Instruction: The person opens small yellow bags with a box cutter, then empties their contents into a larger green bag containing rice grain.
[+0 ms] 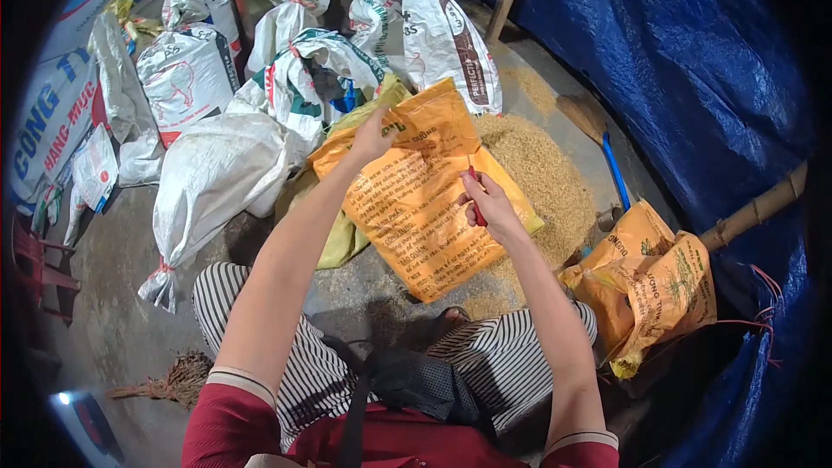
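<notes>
In the middle of the head view lies an orange printed sack (416, 208), spread flat in front of my knees. My left hand (373, 137) is closed on its upper left part, fingers partly hidden. My right hand (492, 206) is wrapped around red-handled scissors (472, 195) at the sack's right side, the blades pointing up over the sack. A yellowish sack (342, 238) lies partly under the orange one. Just beyond the orange sack's right edge is a heap of golden grain or husks (546, 182).
Several tied white sacks (217, 178) stand and lie at the left and back. A crumpled orange sack (650, 286) sits at the right, near a blue-handled broom (614, 165). A blue tarp (676, 61) hangs along the right. A twig broom (178, 379) lies at lower left.
</notes>
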`<state>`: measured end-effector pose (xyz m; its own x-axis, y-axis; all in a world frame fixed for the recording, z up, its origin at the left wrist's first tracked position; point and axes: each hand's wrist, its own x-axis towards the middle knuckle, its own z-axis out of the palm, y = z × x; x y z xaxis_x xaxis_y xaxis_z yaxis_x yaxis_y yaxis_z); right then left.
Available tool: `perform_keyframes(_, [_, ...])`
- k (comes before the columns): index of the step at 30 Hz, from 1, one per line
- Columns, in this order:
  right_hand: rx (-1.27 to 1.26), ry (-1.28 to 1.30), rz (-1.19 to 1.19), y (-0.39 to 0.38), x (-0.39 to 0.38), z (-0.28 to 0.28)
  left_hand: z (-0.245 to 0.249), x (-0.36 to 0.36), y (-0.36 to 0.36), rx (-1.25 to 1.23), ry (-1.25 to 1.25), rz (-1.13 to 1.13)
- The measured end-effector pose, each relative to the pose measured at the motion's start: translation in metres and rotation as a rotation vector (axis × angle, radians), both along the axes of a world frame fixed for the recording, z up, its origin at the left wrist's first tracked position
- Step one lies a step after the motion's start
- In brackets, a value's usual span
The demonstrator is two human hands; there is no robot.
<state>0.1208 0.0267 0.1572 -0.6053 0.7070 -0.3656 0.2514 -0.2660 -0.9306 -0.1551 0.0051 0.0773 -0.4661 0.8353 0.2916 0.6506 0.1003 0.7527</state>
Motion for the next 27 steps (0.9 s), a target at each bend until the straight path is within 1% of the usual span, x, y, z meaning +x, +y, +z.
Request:
perform_keyframes(4, [0.029,-0.035,0.062,0.002,0.002,0.001,-0.007,0.0,0.024,0.052,-0.003,0.02])
perform_keyframes(6, [0.02,-0.032,0.085,0.003,0.006,-0.003,-0.004,-0.003,0.025,-0.098,0.161,0.075])
perform_keyframes(7, [0.013,-0.035,0.082,0.004,0.007,-0.004,-0.002,0.0,0.023,-0.063,0.139,0.017])
perform_keyframes(8, [0.006,-0.053,0.073,0.004,0.008,-0.003,0.0,0.002,0.024,-0.068,0.136,0.014])
perform_keyframes(10, [-0.005,-0.073,0.064,0.004,0.01,-0.001,0.005,0.008,0.027,-0.244,0.125,-0.108])
perform_keyframes(11, [0.008,-0.09,0.082,0.004,0.01,0.0,0.004,0.016,0.025,-0.094,0.237,-0.098])
perform_keyframes(12, [0.022,-0.108,0.101,0.003,0.01,0.001,0.006,0.022,0.025,-0.098,0.236,-0.099])
perform_keyframes(14, [0.016,-0.125,0.117,-0.001,0.007,0.005,0.011,0.031,0.025,-0.042,0.049,-0.199])
perform_keyframes(15, [0.014,-0.14,0.133,-0.003,0.006,0.007,0.014,0.038,0.024,-0.005,0.001,-0.219])
perform_keyframes(16, [0.019,-0.138,0.132,-0.003,0.006,0.008,0.014,0.039,0.023,-0.001,0.004,-0.219])
perform_keyframes(19, [-0.028,-0.117,0.153,-0.006,0.009,0.006,0.012,0.042,0.015,-0.272,0.007,-0.283])
perform_keyframes(20, [-0.035,-0.133,0.144,-0.005,0.01,0.007,0.01,0.041,0.011,-0.272,0.009,-0.286])
perform_keyframes(22, [-0.044,-0.146,0.129,-0.005,0.013,0.004,0.006,0.041,0.004,-0.294,-0.203,-0.341])
perform_keyframes(23, [-0.061,-0.121,0.119,-0.005,0.013,0.001,0.004,0.043,0.0,-0.204,-0.28,-0.362])
perform_keyframes(24, [-0.079,-0.096,0.109,-0.005,0.013,-0.001,0.002,0.044,-0.004,-0.209,-0.276,-0.366])
perform_keyframes(25, [-0.082,-0.091,0.106,-0.005,0.013,0.001,0.012,0.048,-0.014,-0.244,-0.312,-0.373])
perform_keyframes(27, [-0.198,0.004,0.101,-0.007,0.012,0.005,0.024,0.05,-0.025,-0.282,-0.345,-0.375])
